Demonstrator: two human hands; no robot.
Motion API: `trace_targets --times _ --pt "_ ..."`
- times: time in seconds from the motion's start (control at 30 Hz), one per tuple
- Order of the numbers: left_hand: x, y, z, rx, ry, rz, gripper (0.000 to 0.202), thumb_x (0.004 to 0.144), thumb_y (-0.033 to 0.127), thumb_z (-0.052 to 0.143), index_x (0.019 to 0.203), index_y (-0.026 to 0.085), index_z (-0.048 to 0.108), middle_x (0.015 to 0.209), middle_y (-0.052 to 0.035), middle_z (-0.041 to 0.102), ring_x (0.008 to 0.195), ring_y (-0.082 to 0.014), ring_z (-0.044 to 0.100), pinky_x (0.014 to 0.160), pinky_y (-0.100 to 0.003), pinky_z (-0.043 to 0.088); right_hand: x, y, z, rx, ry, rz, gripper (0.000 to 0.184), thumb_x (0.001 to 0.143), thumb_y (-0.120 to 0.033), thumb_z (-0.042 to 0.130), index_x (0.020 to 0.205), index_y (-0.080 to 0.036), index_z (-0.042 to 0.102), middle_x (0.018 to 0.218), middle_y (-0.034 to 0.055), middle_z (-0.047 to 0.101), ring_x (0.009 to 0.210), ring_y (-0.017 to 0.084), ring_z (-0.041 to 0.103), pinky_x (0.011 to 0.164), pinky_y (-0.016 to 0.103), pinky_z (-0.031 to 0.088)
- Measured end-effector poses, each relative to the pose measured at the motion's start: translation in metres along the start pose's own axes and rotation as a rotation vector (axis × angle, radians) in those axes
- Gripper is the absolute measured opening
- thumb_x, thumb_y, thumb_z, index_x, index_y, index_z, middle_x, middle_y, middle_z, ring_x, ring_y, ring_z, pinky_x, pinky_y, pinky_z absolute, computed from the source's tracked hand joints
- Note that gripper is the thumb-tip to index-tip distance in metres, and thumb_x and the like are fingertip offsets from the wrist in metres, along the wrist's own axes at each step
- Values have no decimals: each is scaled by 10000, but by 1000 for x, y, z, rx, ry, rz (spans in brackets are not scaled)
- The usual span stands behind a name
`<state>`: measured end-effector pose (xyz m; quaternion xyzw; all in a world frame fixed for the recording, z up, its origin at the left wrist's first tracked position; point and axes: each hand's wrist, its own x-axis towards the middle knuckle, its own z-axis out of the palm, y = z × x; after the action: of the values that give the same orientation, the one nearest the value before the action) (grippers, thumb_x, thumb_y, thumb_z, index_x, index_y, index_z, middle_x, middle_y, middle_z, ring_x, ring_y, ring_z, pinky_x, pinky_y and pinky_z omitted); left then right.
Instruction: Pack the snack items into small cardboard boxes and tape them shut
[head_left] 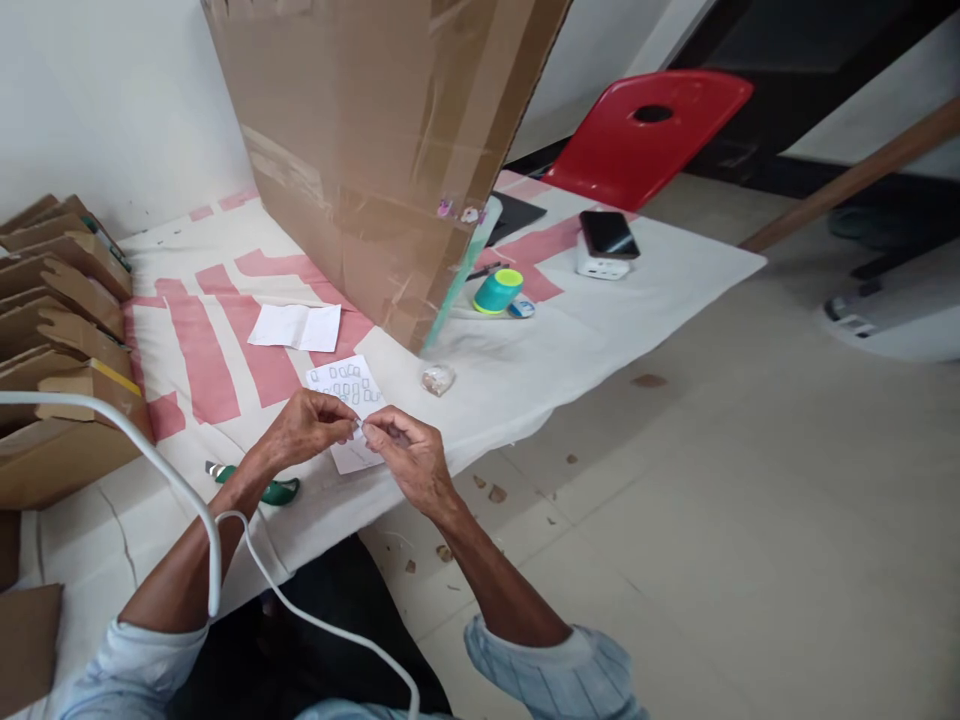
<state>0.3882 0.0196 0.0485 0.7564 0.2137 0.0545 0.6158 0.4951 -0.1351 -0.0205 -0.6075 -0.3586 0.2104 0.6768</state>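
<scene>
My left hand (311, 430) and my right hand (409, 455) meet fingertip to fingertip, both in a pinch. Between them is something tiny and pale, too small to name. Directly beneath lies a white sheet of paper (356, 378) marked with rows of small drawn boxes, partly hidden by my fingers. A small clear plastic packet (437, 379) rests to the right of the sheet. Beside my left forearm is a green-handled cutter (280, 491), partly covered by the arm. Farther back lies a folded blank white paper (295, 327).
A large cardboard panel (375, 150) stands on the table. Several cardboard boxes (67, 420) line the left. To the right are a teal-and-yellow cup-shaped object (498, 291) and a phone (609, 235) on a white block. A white cable (330, 625) crosses in front; a red chair (645, 140) stands behind.
</scene>
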Motion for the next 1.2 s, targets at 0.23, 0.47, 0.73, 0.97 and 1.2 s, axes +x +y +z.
trace_targets --times 0.23,0.47,0.73,0.97,1.2 --pt "-7 -11 2 -152 -14 51 249 683 318 914 822 129 830 739 -44 751 644 -118 608 618 -234 467 -4 -3 8 99 49 83 255 907 -446 708 791 -218 705 627 -17 634 614 157 605 650 294 518" --pt "-9 -20 5 -121 32 21 310 685 396 931 751 127 792 649 -30 702 584 -115 574 575 -241 431 -1 -6 12 106 51 66 202 886 -377 686 753 -226 684 639 -22 619 636 150 572 644 285 487" --pt "-10 -16 -2 244 65 218 119 844 207 713 773 159 795 744 -40 762 642 -134 641 620 -243 492 -5 7 7 -17 25 -14 187 959 -335 631 816 -229 689 752 -8 655 706 162 587 695 292 506" --pt "42 -54 -52 756 357 513 207 884 95 633 777 175 791 849 -79 788 705 -177 699 672 -292 537 -10 51 -12 -527 -24 -307 177 1010 -227 577 880 -248 694 897 59 729 878 224 668 841 363 539" --pt "88 -67 -67 1098 179 525 264 945 90 556 818 162 776 958 -137 786 871 -235 722 822 -362 573 -10 57 -12 -710 -58 -403 208 1022 -146 571 878 -236 691 883 58 710 864 224 637 844 362 520"
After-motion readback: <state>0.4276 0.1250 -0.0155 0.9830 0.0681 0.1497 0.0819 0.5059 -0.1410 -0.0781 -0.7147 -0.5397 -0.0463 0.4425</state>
